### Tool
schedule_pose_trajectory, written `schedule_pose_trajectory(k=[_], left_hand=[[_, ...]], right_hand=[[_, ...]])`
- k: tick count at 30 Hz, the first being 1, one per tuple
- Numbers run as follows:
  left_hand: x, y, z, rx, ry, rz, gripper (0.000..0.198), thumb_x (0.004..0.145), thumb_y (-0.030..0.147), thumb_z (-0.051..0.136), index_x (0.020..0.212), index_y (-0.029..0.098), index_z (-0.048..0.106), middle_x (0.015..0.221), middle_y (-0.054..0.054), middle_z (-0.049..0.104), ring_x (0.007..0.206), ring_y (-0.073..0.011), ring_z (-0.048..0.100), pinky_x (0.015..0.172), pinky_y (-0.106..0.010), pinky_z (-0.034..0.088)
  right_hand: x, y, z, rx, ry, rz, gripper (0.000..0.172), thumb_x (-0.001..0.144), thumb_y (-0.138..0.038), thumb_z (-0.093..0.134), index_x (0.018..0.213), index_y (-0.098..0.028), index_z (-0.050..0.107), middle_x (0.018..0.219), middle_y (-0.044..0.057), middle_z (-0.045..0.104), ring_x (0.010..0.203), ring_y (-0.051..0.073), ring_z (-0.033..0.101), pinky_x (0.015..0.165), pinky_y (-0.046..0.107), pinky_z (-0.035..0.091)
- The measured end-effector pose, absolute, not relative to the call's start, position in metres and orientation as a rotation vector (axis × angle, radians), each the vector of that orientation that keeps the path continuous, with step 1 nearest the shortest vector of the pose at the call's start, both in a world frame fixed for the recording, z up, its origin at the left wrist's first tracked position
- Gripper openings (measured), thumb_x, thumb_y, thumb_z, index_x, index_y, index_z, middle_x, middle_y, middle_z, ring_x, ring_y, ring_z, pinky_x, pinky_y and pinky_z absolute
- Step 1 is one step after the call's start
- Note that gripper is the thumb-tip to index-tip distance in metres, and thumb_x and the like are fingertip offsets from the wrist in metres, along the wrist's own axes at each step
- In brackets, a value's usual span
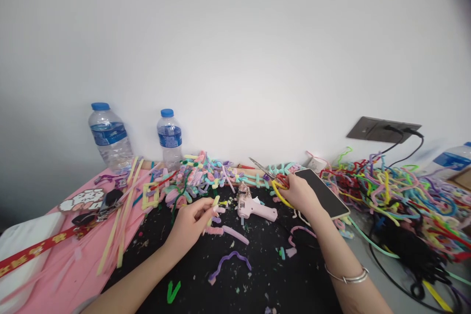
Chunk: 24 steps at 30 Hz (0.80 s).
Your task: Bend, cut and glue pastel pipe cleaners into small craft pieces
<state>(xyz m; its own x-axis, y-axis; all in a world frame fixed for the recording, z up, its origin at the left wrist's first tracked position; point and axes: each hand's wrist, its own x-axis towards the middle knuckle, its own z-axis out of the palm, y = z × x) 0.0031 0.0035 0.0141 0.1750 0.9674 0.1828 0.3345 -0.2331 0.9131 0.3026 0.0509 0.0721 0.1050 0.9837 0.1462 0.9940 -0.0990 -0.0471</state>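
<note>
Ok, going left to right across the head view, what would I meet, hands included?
White container, larger bottle, smaller bottle, left hand, pink glue gun, right hand, wall socket, bottle at the right edge.

scissors (262,167): slim metal blades, pointing past the far edge of the black mat (191,260), handle end partly covered
fuzzy stem (216,201): short, pale yellow, pinched, tilted, nearer the mat's far edge, lower end hidden
</note>
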Motion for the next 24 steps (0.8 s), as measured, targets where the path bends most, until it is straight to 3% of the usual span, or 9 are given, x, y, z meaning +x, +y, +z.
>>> schedule_pose_trajectory(k=[5,10,24], left_hand=[[0.004,0.001,0.017,1.764,1.254,1.071,0.027,0.087,0.033,0.047,0.096,0.014,0.064,0.066,-0.001,0.064,0.043,-0.0096,0.045,0.044,-0.021,0.037],[0.003,-0.003,0.018,1.921,1.298,1.097,0.025,0.089,0.028,0.046,0.095,0.015,0.066,0.064,0.000,0.063,0.046,-0.0098,0.047,0.044,-0.020,0.036],[0.002,-0.004,0.010,2.182,1.255,1.388,0.017,0.087,0.019,0.053,0.093,0.015,0.068,0.084,-0.006,0.073,0.056,-0.0117,0.061,0.056,-0.020,0.048]], right_hand=[[0.292,0.030,0.061,-1.937,-1.978,-0.041,0.020,0.077,-0.036,0.057,0.066,-0.021,0.048,0.067,0.003,0.058,0.063,0.018,0.054,0.054,0.026,0.033],[0.270,0.006,0.055,-1.733,-2.080,-0.007,0.015,0.076,-0.031,0.058,0.082,-0.020,0.050,0.086,0.006,0.059,0.077,0.022,0.056,0.065,0.029,0.038],[0.233,-0.021,0.056,-1.684,-2.333,0.146,0.029,0.072,-0.044,0.068,0.078,-0.021,0.053,0.080,-0.001,0.059,0.065,0.015,0.053,0.056,0.024,0.027]])
